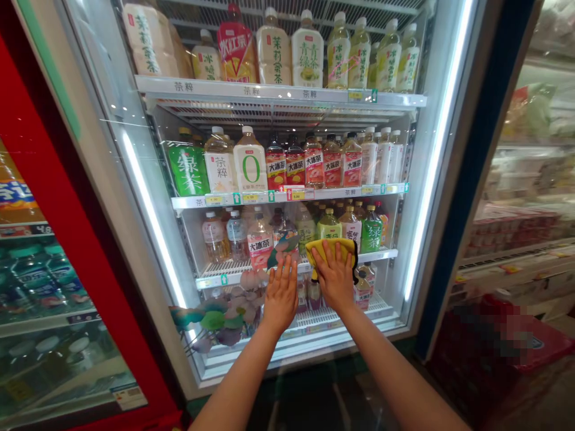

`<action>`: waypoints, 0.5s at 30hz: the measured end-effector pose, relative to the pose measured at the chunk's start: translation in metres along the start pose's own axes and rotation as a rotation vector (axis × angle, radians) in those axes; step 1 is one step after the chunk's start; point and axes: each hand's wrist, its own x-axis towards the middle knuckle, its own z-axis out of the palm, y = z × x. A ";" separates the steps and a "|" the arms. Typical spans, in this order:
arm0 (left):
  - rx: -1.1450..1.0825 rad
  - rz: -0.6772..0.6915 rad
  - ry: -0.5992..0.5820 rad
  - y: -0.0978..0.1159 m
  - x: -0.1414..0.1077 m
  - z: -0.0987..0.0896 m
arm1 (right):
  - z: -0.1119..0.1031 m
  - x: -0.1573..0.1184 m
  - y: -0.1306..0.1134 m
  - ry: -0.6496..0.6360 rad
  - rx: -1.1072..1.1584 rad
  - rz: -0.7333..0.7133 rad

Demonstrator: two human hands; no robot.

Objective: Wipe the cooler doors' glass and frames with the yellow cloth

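Several rows of tea bottles stand behind the glass door (278, 224) of a lit display fridge. Under my right hand (335, 275) is a yellow cloth (332, 246) with a dark edge, lying against the glass; the fingers are spread over it. My left hand (281, 293) rests on the glass just to the left, fingers stretched out, holding nothing. A floral sticker (233, 314) in green and pink lies beside and behind my left hand, partly covered by it.
A red-framed fridge (103, 257) with bottles stands at the left. To the right, past a dark blue post (467, 179), are shelves of packaged goods (521, 224) and a dark red object (530, 341) low down.
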 end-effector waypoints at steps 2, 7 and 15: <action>0.000 -0.002 0.004 0.004 0.002 0.003 | 0.001 -0.001 0.014 0.046 0.000 0.065; -0.057 0.019 -0.001 0.016 0.007 0.011 | 0.026 -0.040 0.022 0.085 -0.005 0.104; -0.072 0.045 0.004 0.039 0.026 0.018 | 0.007 -0.013 0.057 0.043 -0.004 0.041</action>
